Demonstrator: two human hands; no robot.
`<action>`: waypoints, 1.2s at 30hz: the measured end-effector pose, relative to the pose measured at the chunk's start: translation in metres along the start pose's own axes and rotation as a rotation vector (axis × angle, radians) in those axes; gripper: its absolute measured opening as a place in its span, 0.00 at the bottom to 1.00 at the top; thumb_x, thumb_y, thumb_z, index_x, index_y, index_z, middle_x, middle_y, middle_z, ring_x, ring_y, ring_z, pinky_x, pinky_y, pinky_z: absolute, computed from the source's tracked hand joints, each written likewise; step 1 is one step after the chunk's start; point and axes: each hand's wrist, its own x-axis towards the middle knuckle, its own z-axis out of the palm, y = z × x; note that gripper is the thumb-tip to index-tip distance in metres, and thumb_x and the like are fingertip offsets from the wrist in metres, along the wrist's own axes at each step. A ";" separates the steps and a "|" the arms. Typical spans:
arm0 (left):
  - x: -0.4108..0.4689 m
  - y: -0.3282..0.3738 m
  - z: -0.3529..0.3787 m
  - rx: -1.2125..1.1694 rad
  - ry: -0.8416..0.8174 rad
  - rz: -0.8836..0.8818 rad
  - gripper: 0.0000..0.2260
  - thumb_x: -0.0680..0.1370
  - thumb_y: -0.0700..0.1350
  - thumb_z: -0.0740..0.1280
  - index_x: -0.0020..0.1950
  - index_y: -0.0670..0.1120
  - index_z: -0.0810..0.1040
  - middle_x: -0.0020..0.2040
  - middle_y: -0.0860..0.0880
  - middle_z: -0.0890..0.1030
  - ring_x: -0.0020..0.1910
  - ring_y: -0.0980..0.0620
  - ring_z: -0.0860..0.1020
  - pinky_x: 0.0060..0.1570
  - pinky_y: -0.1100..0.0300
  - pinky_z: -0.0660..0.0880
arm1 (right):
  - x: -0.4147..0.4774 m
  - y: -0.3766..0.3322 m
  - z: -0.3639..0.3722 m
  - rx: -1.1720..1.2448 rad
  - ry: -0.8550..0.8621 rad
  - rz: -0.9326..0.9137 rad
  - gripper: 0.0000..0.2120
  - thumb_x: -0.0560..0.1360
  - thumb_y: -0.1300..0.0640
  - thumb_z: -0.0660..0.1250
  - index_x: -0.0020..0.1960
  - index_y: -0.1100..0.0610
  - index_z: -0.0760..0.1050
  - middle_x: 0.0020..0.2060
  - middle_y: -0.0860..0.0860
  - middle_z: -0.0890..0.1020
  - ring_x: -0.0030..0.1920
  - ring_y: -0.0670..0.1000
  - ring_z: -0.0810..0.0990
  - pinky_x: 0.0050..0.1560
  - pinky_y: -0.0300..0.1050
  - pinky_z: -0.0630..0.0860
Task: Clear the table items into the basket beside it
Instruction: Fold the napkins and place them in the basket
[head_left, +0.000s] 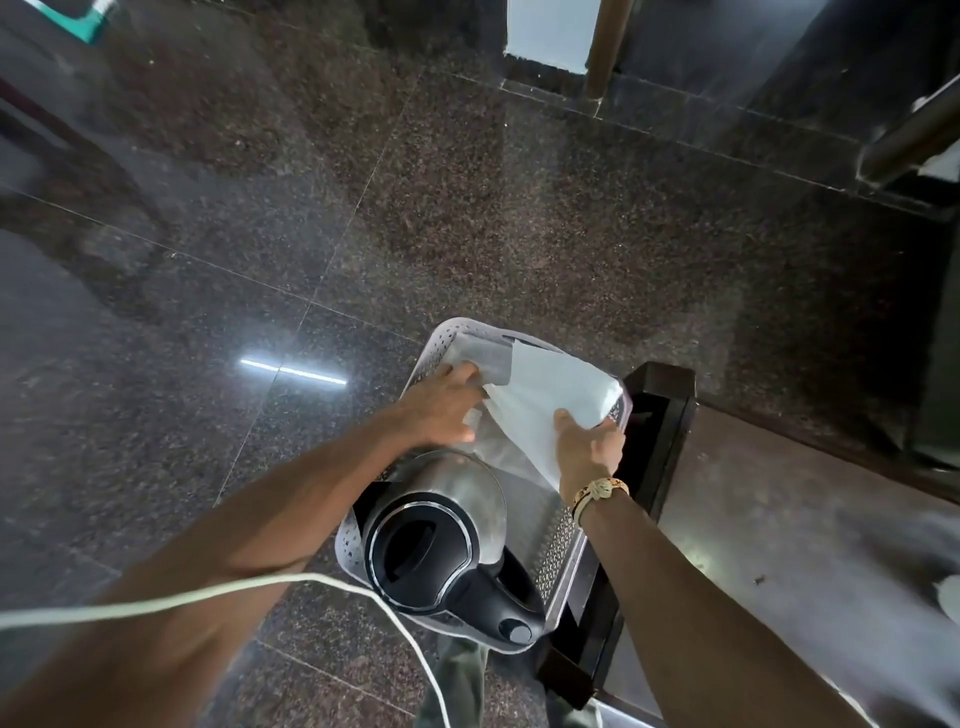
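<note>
White bag (545, 395) lies slanted across far half of basket (565, 540), one corner over the far right rim. Right hand (587, 441) grips the bag's near edge, thumb on top, fingers curled beneath; bracelet (600, 491) on the wrist. Left hand (447, 405) reaches in at the bag's left edge, grip blurred, can't tell. Also in basket: grey cloth (488, 356) at far end, steel kettle (436, 540) at near end. Basket sits on floor (260, 234), worktop (779, 493) just right of it.
</note>
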 end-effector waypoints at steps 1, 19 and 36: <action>0.001 0.001 -0.002 -0.084 0.001 -0.046 0.23 0.73 0.45 0.70 0.69 0.47 0.73 0.67 0.46 0.70 0.66 0.45 0.69 0.65 0.52 0.71 | -0.002 -0.002 -0.002 0.002 -0.004 0.010 0.19 0.75 0.54 0.73 0.61 0.64 0.77 0.54 0.59 0.83 0.43 0.53 0.76 0.49 0.42 0.72; -0.044 0.083 -0.064 -1.445 -0.207 -0.234 0.33 0.65 0.65 0.76 0.61 0.43 0.80 0.58 0.42 0.83 0.58 0.42 0.81 0.59 0.50 0.79 | -0.058 0.016 -0.125 0.541 -0.628 0.067 0.17 0.75 0.62 0.73 0.64 0.62 0.78 0.58 0.59 0.84 0.57 0.60 0.84 0.49 0.55 0.83; -0.137 0.307 -0.118 -1.292 -0.161 0.110 0.21 0.69 0.37 0.78 0.61 0.42 0.79 0.57 0.44 0.84 0.58 0.46 0.82 0.54 0.50 0.80 | -0.108 0.018 -0.372 0.448 -0.767 -0.302 0.20 0.76 0.60 0.74 0.66 0.61 0.77 0.62 0.61 0.81 0.61 0.65 0.81 0.59 0.67 0.78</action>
